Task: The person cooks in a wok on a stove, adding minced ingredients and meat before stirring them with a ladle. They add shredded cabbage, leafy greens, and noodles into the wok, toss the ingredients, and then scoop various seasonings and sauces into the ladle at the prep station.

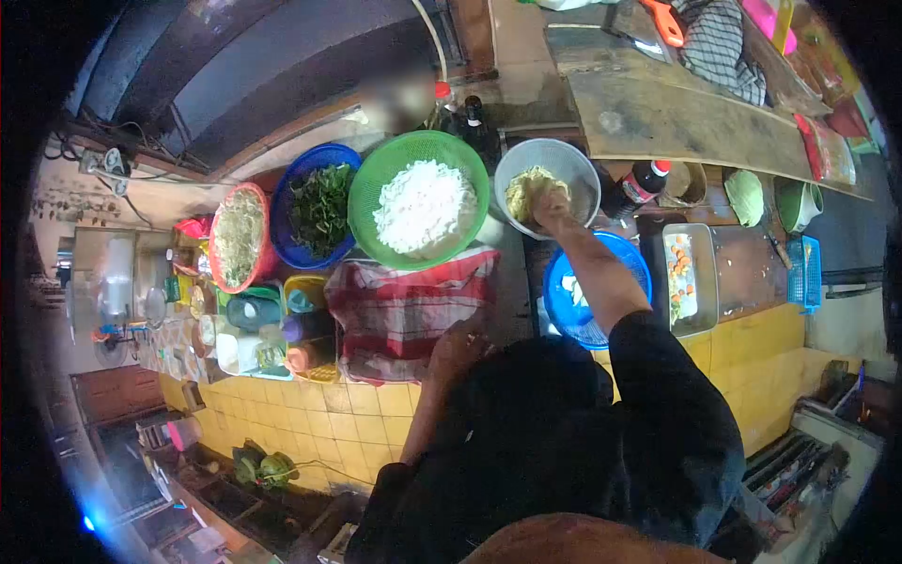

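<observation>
My right hand (550, 205) reaches down into a grey metal bowl (587, 169) and is closed on pale yellow food that looks like noodles (528, 184); its fingertips are partly hidden there. Below that forearm stands a blue plastic basket (639, 268) with a few white pieces (571, 289) inside. Near the counter's front edge, my left hand (458, 348) is beside a red-and-white checked cloth (404, 310). Its fingers are too dark and foreshortened to show whether they hold anything.
Left of the bowl stand a green basket (362, 211) of white food, a blue basket (282, 221) of leafy greens and a red basket (263, 254) of pale shreds. Rightward are a dark bottle (641, 183), a metal tray (707, 282), a cabbage (745, 197) and a knife (780, 252).
</observation>
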Motion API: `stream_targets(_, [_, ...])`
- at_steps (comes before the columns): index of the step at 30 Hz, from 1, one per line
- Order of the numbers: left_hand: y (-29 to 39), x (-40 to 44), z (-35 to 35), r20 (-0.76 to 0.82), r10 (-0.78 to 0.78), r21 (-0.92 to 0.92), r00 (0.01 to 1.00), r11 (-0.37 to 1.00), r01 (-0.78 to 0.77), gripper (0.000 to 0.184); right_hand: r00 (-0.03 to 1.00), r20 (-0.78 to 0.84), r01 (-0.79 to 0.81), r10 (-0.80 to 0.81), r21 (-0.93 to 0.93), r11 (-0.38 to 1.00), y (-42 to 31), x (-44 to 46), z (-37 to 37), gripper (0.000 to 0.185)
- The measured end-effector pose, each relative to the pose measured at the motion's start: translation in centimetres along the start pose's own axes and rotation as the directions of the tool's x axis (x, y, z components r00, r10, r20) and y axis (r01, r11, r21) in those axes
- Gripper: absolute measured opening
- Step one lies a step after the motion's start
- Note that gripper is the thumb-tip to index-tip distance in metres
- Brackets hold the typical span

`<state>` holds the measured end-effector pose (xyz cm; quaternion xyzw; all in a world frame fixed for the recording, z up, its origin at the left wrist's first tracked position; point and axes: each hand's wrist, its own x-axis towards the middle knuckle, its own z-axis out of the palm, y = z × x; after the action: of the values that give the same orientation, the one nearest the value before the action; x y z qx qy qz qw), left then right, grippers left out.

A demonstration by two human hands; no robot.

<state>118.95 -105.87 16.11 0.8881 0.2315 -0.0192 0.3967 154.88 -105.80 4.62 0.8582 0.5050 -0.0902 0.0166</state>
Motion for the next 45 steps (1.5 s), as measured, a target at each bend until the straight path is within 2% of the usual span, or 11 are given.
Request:
stream_targets(5, [-0.4,1.5,0.2,-0.024,0.098,-0.003,0.995,0.995,-0.099,0.031,0.984,-0.054,0.15,-0.171,-0.281,0.948,2.2,1.2,0.7,0.038])
stream_targets(6, [-0.4,1.8,0.3,-0.009,0.146,0.027,0.989,0.989,-0.146,0.031,0.995,-0.094,-0.026,0.035,0.09,0.996,1.3,-0.7,-4.6,0.037])
stream_targets(11, [4.4,8.1,-1.2,-0.023,0.055,-0.336,0.998,0.94,-0.06,0.04,0.999,0.015,-0.034,0.031,0.23,0.973,3.7,-0.3,-8.8,0.049])
stream_targets(15, [9.5,14.9,-3.0,-0.237,0.314,-0.127,0.919,0.928,-0.35,0.079,0.883,-0.469,0.232,0.025,0.482,0.845,5.3,-1.0,-9.3,0.053])
stream_targets(19, [9.0,22.7,-1.7,-0.39,0.356,0.043,0.849,0.928,-0.369,0.104,0.926,-0.291,0.07,0.239,0.757,0.65,3.6,-3.7,-12.8,0.042])
stream_targets(22, [7.5,25.8,-0.5,-0.325,0.294,-0.063,0.899,0.942,-0.331,0.093,0.967,0.022,-0.008,0.253,0.998,-0.059,3.9,-4.1,-13.2,0.038])
stream_targets(30, [6.1,26.6,-0.3,-0.16,0.072,-0.099,0.984,0.991,-0.088,0.064,0.97,0.134,-0.212,0.203,0.878,0.43,5.7,-3.2,-11.1,0.043])
stream_targets(33, [3.4,26.7,1.3,-0.259,0.206,0.057,0.944,0.979,-0.198,0.062,0.959,-0.201,0.235,-0.201,0.161,0.959,8.3,4.6,4.5,0.048])
stream_targets(34, [3.6,26.0,0.8,-0.249,0.227,0.131,0.942,0.971,-0.199,0.062,0.99,0.111,-0.119,0.092,0.27,0.956,5.7,1.6,-0.1,0.049])
stream_targets(39, [4.4,23.0,-1.8,-0.188,0.245,0.075,0.951,0.969,-0.234,0.058,0.974,-0.226,0.012,0.02,0.139,0.99,2.8,1.9,3.4,0.049])
stream_targets(45, [5.1,22.0,-2.0,-0.245,0.255,0.063,0.935,0.967,-0.247,0.061,0.995,-0.087,-0.025,0.055,0.315,0.949,4.3,2.3,-0.5,0.032])
